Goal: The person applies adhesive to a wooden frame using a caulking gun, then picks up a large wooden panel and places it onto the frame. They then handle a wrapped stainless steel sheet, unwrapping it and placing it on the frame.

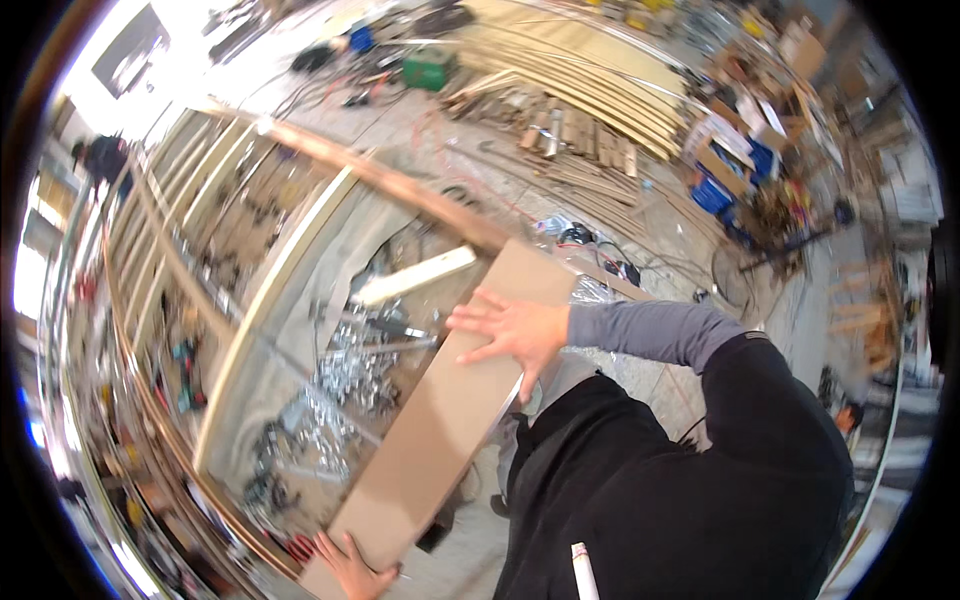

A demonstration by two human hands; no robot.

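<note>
A long tan board (440, 420) with a smooth, plain face runs diagonally in front of my body. On its upper part, my right hand (515, 335) rests with fingers spread and the thumb at the near edge. My left hand (358, 572) lies on the lower end of the board, its fingers apart; the left wrist is cut off by the lower edge of the picture. Just left of the board is a pile of shiny metal hardware (355, 370), with a short pale wood block (418, 276) beyond it.
Wooden framing with a pale beam (270, 310) and a long brown rail (400, 185) surrounds the hardware. A green power drill (187, 375) lies farther left. Stacked yellowish sheets (590, 60), lumber offcuts (575, 135) and a green box (428, 69) stand at the back. Another person (103, 160) is far left.
</note>
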